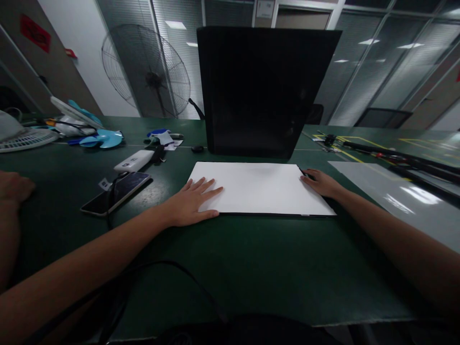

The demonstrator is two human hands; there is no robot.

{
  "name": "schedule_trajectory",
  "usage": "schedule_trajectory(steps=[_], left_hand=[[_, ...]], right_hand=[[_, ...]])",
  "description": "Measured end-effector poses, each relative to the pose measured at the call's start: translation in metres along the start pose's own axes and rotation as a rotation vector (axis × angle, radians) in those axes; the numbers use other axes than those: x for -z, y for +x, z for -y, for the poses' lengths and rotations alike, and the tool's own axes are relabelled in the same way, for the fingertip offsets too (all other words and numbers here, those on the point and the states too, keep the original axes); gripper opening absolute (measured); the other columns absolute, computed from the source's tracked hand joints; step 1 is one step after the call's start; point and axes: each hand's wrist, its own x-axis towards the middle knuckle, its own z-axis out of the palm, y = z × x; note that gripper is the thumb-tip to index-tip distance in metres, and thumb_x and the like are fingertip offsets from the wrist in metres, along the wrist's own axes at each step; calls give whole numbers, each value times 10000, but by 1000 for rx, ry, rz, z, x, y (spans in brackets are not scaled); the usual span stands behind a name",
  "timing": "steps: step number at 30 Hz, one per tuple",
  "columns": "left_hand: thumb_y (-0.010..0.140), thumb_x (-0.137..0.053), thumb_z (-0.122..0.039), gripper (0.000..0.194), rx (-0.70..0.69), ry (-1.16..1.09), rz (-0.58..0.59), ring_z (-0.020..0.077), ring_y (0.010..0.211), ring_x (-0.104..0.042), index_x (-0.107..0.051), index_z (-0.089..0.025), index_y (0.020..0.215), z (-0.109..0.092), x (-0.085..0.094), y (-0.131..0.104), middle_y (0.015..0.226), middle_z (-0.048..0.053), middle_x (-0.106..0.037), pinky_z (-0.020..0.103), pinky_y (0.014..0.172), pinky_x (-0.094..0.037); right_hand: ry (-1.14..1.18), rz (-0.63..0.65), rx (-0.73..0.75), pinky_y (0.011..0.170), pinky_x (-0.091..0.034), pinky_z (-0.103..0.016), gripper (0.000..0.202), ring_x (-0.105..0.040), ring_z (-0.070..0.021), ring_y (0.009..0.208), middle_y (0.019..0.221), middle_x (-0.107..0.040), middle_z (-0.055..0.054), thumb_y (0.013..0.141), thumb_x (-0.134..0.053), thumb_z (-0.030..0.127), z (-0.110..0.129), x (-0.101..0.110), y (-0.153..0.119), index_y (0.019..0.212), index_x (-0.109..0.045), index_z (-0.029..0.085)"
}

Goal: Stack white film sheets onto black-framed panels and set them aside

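Note:
A white rectangular panel [258,189] with a dark lower edge lies flat on the green table [251,268]. On its left side rests my left hand [196,201], palm down, fingers spread and holding nothing. My right hand [318,183] is at the panel's upper right edge, its fingers closed around a thin dark object [306,174] that is mostly hidden and too small to name. Just behind the panel stands a large black box-like object [262,91].
To the left lie a phone [118,194], a white power bank [134,161] and blue fan blades [104,138]. Another person's hand [16,187] is at the far left. A glossy white sheet [402,191] and dark strips [427,165] lie at right. A cable crosses the front.

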Motion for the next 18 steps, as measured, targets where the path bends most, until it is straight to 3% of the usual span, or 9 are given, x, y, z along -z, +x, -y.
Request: schedule_trajectory(steps=[14,18], left_hand=[[1003,-311,-778,836,-23,15,14,368,1631,-42,-118,-349,1694,-1,2,1,1772,57,-24,626,1291,-73],[1003,-310,-781,842,-17,24,16,377,1629,-49,-131,-335,1695,0,1,2,1771,64,-30,629,1291,-81]], right_hand=[[-119,26,7,1203,-404,-461,777,-507,-328,1420,1575,-492,-142,1003,-300,691,3,0,-1,1516,-565,172],[-219,-5,-62,1239,-321,-500,718,-388,-348,1497,1583,-475,-158,1011,-360,659,-5,14,1,1488,-601,179]])
